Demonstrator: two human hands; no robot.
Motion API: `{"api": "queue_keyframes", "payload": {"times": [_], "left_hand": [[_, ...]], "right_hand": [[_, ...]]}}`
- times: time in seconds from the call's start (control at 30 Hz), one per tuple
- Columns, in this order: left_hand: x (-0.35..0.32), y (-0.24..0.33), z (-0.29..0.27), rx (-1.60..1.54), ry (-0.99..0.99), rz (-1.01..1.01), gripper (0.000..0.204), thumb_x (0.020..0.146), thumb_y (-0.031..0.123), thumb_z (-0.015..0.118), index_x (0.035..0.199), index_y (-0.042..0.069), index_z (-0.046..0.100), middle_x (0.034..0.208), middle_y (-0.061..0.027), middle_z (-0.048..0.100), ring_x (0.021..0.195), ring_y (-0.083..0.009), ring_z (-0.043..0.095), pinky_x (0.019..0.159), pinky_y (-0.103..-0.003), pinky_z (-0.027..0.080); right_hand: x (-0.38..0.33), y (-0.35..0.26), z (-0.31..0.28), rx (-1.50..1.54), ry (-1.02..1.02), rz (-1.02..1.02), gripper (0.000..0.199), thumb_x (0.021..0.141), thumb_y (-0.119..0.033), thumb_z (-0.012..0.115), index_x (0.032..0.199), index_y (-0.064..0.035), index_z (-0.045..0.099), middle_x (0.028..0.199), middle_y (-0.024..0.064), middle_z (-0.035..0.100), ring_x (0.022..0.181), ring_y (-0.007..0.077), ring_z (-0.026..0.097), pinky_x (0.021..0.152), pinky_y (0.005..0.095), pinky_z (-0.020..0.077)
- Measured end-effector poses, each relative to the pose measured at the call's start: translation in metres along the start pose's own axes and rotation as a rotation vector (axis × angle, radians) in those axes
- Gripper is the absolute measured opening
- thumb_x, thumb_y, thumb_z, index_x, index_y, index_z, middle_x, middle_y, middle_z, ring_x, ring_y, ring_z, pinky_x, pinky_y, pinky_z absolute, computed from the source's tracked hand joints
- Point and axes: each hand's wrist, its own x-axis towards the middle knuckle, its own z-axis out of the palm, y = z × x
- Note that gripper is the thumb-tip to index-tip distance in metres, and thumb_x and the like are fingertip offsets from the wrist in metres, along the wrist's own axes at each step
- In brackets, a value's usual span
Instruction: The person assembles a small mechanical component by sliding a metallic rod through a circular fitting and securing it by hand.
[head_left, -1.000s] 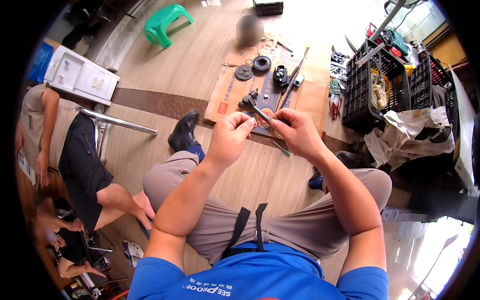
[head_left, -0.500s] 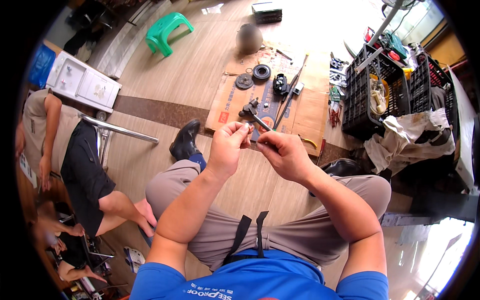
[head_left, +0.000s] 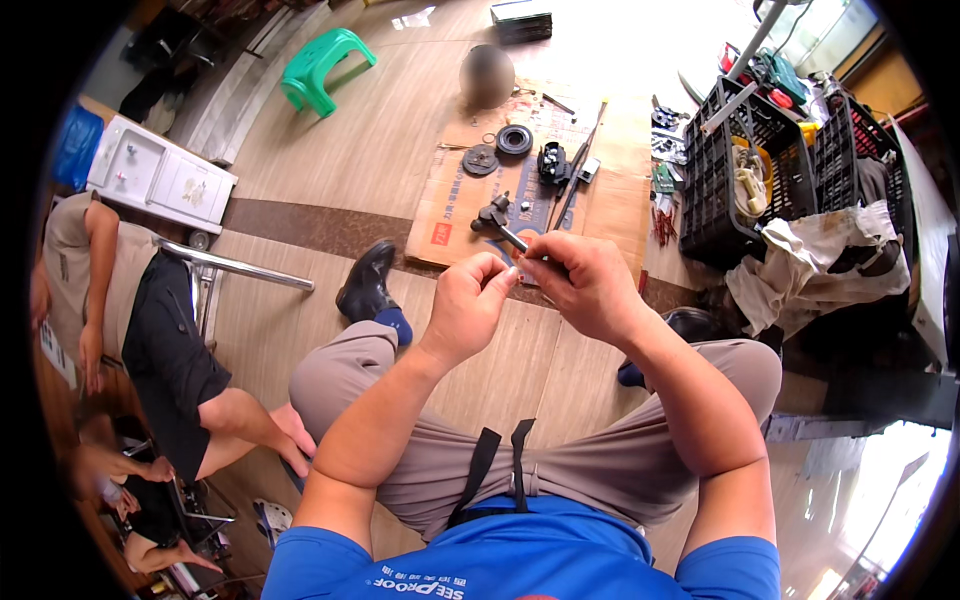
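My left hand [head_left: 468, 308] is closed in a pinch, thumb against forefinger, above the near edge of the cardboard [head_left: 425, 235]. What sits between its fingertips is too small to name. Close beside it, my right hand [head_left: 592, 285] is also closed, its curled fingers almost meeting the left fingertips. Whatever it pinches is hidden. Just beyond both hands is a dark metal tool with a thick head [head_left: 492, 213] and a black rod-like handle; the right fingers cover the handle's end, and I cannot tell whether they touch it.
On the cardboard lie a black ring [head_left: 514, 140], a round dark disc [head_left: 480, 160], a black motor-like part [head_left: 552, 162] and long thin tools. Black crates [head_left: 722, 180] with a draped cloth [head_left: 800, 265] stand right. A green stool [head_left: 325, 68] stands far left; a seated person [head_left: 165, 330] is at left.
My right hand has turned and shifted slightly, and the two hands' fingertips have come nearer each other. My left hand has tilted. The yellow-handled tool beside the right hand is now hidden.
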Motion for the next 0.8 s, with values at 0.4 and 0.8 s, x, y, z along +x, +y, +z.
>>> {"api": "queue_keyframes", "payload": {"times": [0.4,0.8], "left_hand": [[-0.004,0.007,-0.002,-0.17,-0.157,-0.027,0.015,0.097,0.011,0.056,0.088,0.0,0.062,0.076,0.0015,0.059,0.069,-0.0055,0.05,0.065,-0.022,0.042],[0.002,0.0,-0.014,-0.395,0.056,-0.121,0.014,0.096,0.013,0.058,0.088,0.003,0.064,0.075,0.0009,0.06,0.068,-0.0065,0.054,0.067,-0.023,0.044]], "right_hand": [[0.006,0.026,0.003,0.119,0.015,0.212,0.016,0.088,-0.017,0.066,0.087,-0.0006,0.066,0.069,0.0146,0.063,0.061,0.0226,0.061,0.06,0.0344,0.0481],[0.007,0.023,0.015,0.567,-0.06,0.783,0.024,0.093,-0.011,0.056,0.111,0.0022,0.063,0.081,0.006,0.066,0.055,0.013,0.062,0.047,0.0263,0.0468]]}}
